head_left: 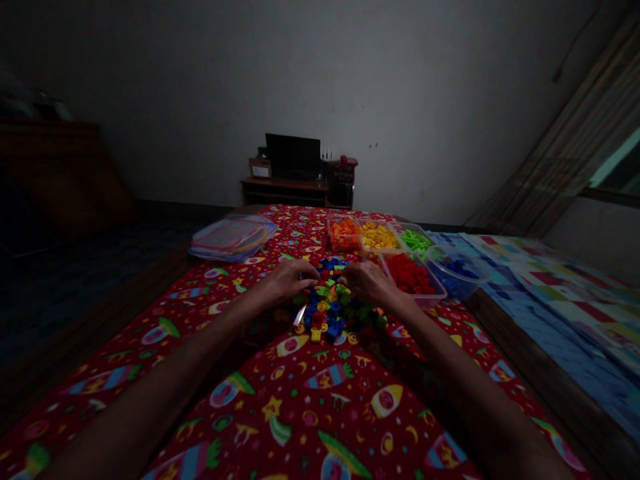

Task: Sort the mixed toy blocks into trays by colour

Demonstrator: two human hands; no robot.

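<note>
A loose heap of small plastic building bricks [327, 300] in blue, green, yellow, orange and red lies on the patterned red cloth. My left hand [290, 279] reaches to the heap's far left side, thumb and fingers apart, with no brick visible between them. On the opposite side, my right hand [367, 280] bends its fingers down into the bricks. Its fingertips are pinched close together among the pieces, and whatever they hold is hidden.
Beyond my right hand stand clear tubs of sorted pieces: orange [344, 233], yellow [379, 237], green [415, 240], red [413, 275] and blue [457, 272]. Stacked clear lids [233, 239] lie at left. A bed [565, 287] adjoins the right side.
</note>
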